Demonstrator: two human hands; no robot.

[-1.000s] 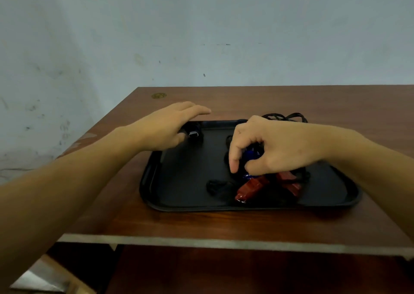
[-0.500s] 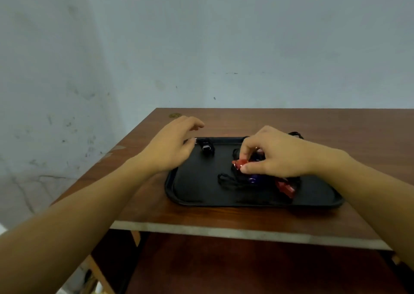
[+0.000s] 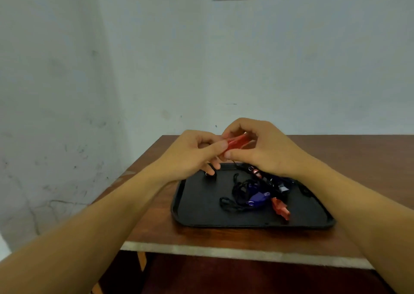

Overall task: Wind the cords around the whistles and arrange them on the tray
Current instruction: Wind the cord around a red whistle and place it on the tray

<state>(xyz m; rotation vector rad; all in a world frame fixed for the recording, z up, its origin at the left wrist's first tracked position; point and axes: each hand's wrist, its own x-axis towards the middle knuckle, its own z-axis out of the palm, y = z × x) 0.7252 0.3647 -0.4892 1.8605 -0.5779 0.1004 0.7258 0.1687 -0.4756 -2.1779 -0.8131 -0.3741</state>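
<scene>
Both hands, left hand (image 3: pixel 190 155) and right hand (image 3: pixel 262 148), pinch a red whistle (image 3: pixel 237 142) above the tray (image 3: pixel 197 206) far rim.

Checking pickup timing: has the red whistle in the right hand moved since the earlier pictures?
Yes. The red whistle has come up off the black tray, where it lay earlier; both hands now hold it above the tray's far edge.
</scene>
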